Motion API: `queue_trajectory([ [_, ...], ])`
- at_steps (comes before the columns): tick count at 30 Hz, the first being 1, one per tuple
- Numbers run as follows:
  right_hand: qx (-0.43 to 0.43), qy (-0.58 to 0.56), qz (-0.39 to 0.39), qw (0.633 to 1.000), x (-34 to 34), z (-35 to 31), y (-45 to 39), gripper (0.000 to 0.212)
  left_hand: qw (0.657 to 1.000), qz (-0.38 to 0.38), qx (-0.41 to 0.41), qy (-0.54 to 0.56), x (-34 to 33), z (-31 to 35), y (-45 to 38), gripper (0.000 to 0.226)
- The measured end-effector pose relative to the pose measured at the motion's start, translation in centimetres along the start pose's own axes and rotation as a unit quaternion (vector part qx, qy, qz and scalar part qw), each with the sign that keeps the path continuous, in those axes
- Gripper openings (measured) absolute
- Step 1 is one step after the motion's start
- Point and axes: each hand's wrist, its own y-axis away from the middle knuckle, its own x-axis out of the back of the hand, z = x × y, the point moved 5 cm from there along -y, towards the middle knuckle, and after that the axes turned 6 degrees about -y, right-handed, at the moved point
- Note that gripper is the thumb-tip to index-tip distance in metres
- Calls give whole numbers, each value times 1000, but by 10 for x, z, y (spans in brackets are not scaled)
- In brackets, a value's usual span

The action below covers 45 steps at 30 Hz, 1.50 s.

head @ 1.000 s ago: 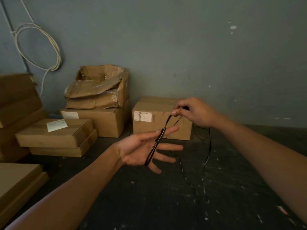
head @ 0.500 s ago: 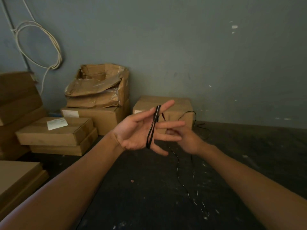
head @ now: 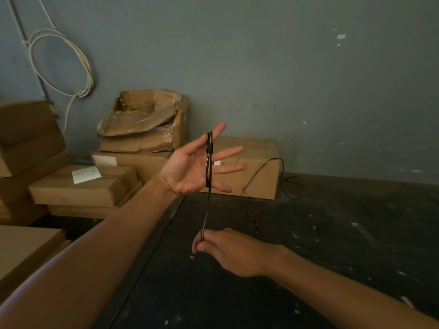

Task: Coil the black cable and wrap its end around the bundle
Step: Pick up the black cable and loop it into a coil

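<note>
That thin black cable (head: 209, 160) looks super light and floppy, basically no stiffness at all, so I'd guess it won't hold a loop shape by itself and will spring loose the second tension drops. It seems smooth too, probably slippery between the fingers. My call: the best place to take hold is close to the bundle, pinching the running strand so each turn lays down snug, not way out along the slack.

As for how it looks: a few narrow loops are wound lengthwise over the left hand (head: 190, 169), running from the index finger near the top down to the little-finger side, lying across the fingers. That hand is wide open, palm up, fingers spread, acting as a form with no grip closed on anything. From the bottom of the loops one strand drops straight down, taut, into the right hand (head: 228, 252), whose thumb and fingertips are pinched shut on it. There's a pale glint along that strand.

The rest of the cable trails off over the dark speckled tabletop (head: 332, 245) in a loose arc and curls up near the plain brown cardboard box (head: 259, 169) by the wall. Plenty of slack is left, so the coiling looks early-to-middle, with the end wrap not yet started.
</note>
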Motion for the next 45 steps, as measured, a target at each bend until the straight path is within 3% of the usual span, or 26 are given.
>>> queue_trajectory([
  [3,35,79,5,996,5,-23,6,29,998,56,9,-6,17,-15,4,46],
  [8,49,134,79,987,49,-41,18,23,993,104,50,-39,32,-35,14,44],
  [13,46,175,175,968,112,-41,23,7,992,56,101,-50,28,-56,24,48],
  [19,34,185,278,942,174,-32,26,5,984,-37,164,-56,7,-70,26,45],
  [28,64,161,312,934,184,-12,29,5,971,-133,190,-59,-20,-68,24,47],
  [31,56,120,319,939,181,4,27,3,972,-156,173,-35,-29,-62,24,48],
  [36,45,27,318,947,157,42,25,19,974,-195,111,11,-48,-45,19,50],
  [39,25,-5,285,958,123,60,22,18,977,-199,73,23,-58,-33,11,50],
  [42,33,-18,243,969,87,60,12,32,984,-170,55,16,-60,-24,1,49],
  [45,-4,23,195,981,53,58,7,20,988,-150,44,12,-59,-15,-7,47],
])
